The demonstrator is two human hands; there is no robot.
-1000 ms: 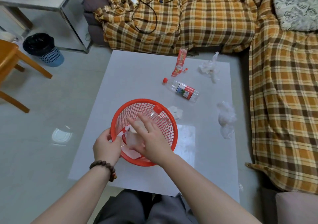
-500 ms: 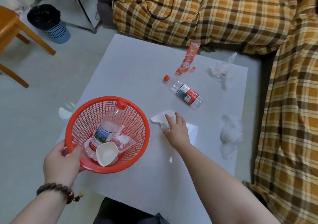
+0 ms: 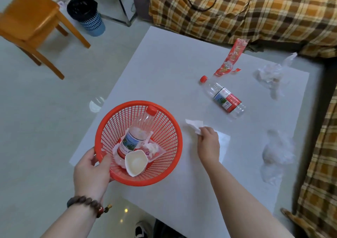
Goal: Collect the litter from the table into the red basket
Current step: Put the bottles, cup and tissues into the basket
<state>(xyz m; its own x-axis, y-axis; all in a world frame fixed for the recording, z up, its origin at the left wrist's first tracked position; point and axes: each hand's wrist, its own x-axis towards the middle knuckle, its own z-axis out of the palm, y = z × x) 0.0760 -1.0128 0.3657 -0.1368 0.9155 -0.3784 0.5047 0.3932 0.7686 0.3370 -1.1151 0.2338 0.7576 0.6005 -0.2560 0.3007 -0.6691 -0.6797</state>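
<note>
Pinching a crumpled white tissue (image 3: 194, 126) between thumb and fingers, the right hand (image 3: 207, 142) is seen just beside the red basket (image 3: 164, 128), with the tissue lying on the white desk (image 3: 164, 69). The basket is gripped at its near rim by the left hand (image 3: 92, 172) and already holds a bottle (image 3: 135, 137), a paper cup (image 3: 135, 163) and wrappers. The tissue should be lifted cleanly, carried over the rim and released inside. A second bottle (image 3: 223, 97), a red wrapper (image 3: 230, 57) and two plastic bags (image 3: 273, 73) (image 3: 277, 152) are left farther out.
</note>
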